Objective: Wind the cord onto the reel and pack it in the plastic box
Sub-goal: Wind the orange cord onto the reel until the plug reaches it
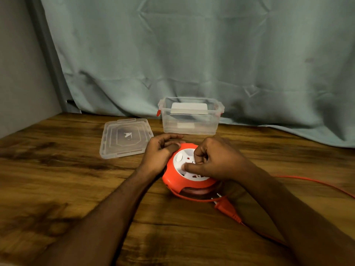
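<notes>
An orange cord reel (172, 179) with a white socket face lies on the wooden table (57, 169). My left hand (160, 152) grips its left rim, fingers curled over the top edge. My right hand (213, 162) pinches something at the centre of the white face, thumb and fingers curled. The orange cord (317, 184) trails off to the right edge, and its plug (227, 208) lies just in front of the reel. The clear plastic box (190, 127) stands open behind the reel.
The box's clear lid (125, 138) lies flat to the left of the box. A grey-green curtain (192, 54) hangs behind the table. A wall closes the left side.
</notes>
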Available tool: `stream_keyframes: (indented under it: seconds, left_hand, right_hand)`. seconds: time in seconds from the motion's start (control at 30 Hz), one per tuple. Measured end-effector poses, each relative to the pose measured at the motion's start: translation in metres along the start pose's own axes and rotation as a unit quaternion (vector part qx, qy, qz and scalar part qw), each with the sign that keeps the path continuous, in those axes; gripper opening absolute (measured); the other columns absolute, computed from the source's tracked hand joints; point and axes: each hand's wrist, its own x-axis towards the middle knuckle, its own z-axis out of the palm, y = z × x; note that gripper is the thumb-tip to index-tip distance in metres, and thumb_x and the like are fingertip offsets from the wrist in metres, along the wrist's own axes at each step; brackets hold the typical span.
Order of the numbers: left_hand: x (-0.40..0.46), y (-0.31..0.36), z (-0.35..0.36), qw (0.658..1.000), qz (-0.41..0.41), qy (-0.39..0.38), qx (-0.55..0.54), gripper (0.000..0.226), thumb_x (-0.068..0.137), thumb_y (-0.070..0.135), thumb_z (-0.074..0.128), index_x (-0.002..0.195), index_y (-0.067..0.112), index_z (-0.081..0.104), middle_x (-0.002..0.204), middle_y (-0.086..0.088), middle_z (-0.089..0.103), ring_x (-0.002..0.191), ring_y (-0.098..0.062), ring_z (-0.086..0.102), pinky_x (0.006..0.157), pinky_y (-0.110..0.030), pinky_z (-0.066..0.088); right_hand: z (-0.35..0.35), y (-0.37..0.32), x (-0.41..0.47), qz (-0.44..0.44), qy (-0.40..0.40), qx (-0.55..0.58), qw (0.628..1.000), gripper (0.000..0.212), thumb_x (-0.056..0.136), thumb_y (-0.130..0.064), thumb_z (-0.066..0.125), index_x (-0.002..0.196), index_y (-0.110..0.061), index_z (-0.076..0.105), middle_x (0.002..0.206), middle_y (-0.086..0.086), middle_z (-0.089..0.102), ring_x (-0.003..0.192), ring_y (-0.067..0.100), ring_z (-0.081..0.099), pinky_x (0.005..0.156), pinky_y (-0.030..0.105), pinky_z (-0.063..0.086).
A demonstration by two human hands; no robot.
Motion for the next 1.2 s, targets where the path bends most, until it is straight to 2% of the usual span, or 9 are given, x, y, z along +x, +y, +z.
stream_keyframes:
  seconds: [0.17, 0.27, 0.37, 0.5, 0.67, 0.83, 0.93, 1.0, 1.2]
  left_hand:
    - [0.000, -0.002, -0.001, 1.000, 0.015, -0.003, 0.017, 0.029, 0.091, -0.010, 0.057, 0.114, 0.000, 0.072, 0.101, -0.015, 0.078, 0.090, -0.020, 0.075, 0.078, -0.027, 0.059]
    - [0.001, -0.003, -0.002, 1.000, 0.010, 0.005, 0.013, 0.029, 0.090, -0.009, 0.058, 0.113, 0.001, 0.072, 0.101, -0.016, 0.078, 0.094, -0.026, 0.075, 0.082, -0.034, 0.060]
    - [0.003, -0.004, -0.003, 1.000, 0.005, 0.009, 0.014, 0.029, 0.090, -0.007, 0.059, 0.109, 0.009, 0.075, 0.100, -0.012, 0.079, 0.095, -0.029, 0.075, 0.083, -0.038, 0.059]
    - [0.005, -0.006, -0.003, 1.000, 0.006, 0.013, 0.021, 0.029, 0.089, -0.006, 0.061, 0.108, 0.010, 0.076, 0.100, -0.009, 0.079, 0.096, -0.029, 0.075, 0.084, -0.040, 0.059]
    - [0.004, -0.005, -0.003, 1.000, 0.005, 0.008, 0.023, 0.029, 0.089, -0.005, 0.060, 0.109, 0.010, 0.076, 0.102, -0.009, 0.079, 0.097, -0.029, 0.075, 0.088, -0.043, 0.059]
    - [0.002, -0.002, -0.002, 1.000, -0.002, 0.007, 0.020, 0.029, 0.090, -0.006, 0.060, 0.111, 0.008, 0.074, 0.103, -0.011, 0.079, 0.098, -0.031, 0.074, 0.089, -0.046, 0.060]
    - [0.000, 0.001, 0.000, 1.000, -0.009, -0.002, 0.012, 0.028, 0.091, -0.006, 0.060, 0.113, 0.005, 0.072, 0.102, -0.014, 0.078, 0.097, -0.032, 0.075, 0.087, -0.044, 0.060]
    - [0.000, 0.001, -0.001, 1.000, -0.011, -0.009, 0.006, 0.029, 0.091, -0.006, 0.060, 0.115, 0.005, 0.071, 0.102, -0.015, 0.078, 0.097, -0.034, 0.074, 0.087, -0.044, 0.060]
    - [0.001, 0.000, -0.001, 1.000, -0.019, -0.019, -0.008, 0.031, 0.091, -0.005, 0.061, 0.114, 0.012, 0.071, 0.101, -0.014, 0.078, 0.095, -0.034, 0.075, 0.087, -0.047, 0.059]
  right_hand:
    - [0.011, -0.007, 0.002, -0.031, 0.018, -0.003, 0.999, 0.047, 0.086, -0.044, 0.072, 0.057, -0.008, 0.063, 0.054, 0.007, 0.057, 0.054, 0.019, 0.053, 0.056, 0.035, 0.040]
    - [0.006, -0.005, 0.000, -0.033, 0.028, -0.010, 0.999, 0.036, 0.086, -0.046, 0.072, 0.065, -0.018, 0.065, 0.056, -0.005, 0.057, 0.056, 0.008, 0.053, 0.054, 0.028, 0.035]
    - [-0.005, 0.004, -0.003, -0.022, 0.030, 0.024, 0.999, 0.014, 0.079, -0.041, 0.077, 0.087, -0.033, 0.069, 0.069, -0.014, 0.065, 0.061, 0.000, 0.056, 0.059, 0.025, 0.040]
    - [-0.020, 0.019, -0.003, -0.022, -0.025, 0.047, 0.998, 0.053, 0.065, -0.027, 0.081, 0.112, -0.044, 0.063, 0.102, -0.020, 0.070, 0.071, -0.006, 0.059, 0.056, 0.021, 0.046]
    - [-0.021, 0.025, -0.003, -0.021, -0.068, 0.041, 0.997, 0.084, 0.067, -0.029, 0.085, 0.138, -0.052, 0.047, 0.112, -0.033, 0.069, 0.106, 0.003, 0.066, 0.080, 0.030, 0.059]
    - [-0.019, 0.028, -0.003, -0.024, -0.078, 0.084, 0.993, 0.074, 0.066, -0.025, 0.088, 0.122, -0.052, 0.048, 0.116, -0.029, 0.070, 0.104, 0.005, 0.068, 0.079, 0.040, 0.063]
    - [-0.018, 0.026, -0.004, -0.036, -0.062, 0.092, 0.993, 0.064, 0.061, -0.029, 0.088, 0.108, -0.046, 0.048, 0.106, -0.030, 0.068, 0.094, 0.011, 0.068, 0.073, 0.049, 0.062]
    - [-0.018, 0.024, -0.004, -0.036, -0.052, 0.085, 0.994, 0.060, 0.059, -0.030, 0.089, 0.103, -0.041, 0.048, 0.095, -0.027, 0.066, 0.082, 0.012, 0.065, 0.065, 0.048, 0.059]
    - [-0.019, 0.020, -0.004, -0.010, -0.052, 0.050, 0.997, 0.057, 0.059, -0.040, 0.092, 0.094, -0.033, 0.048, 0.094, -0.009, 0.068, 0.086, 0.013, 0.067, 0.055, 0.036, 0.056]
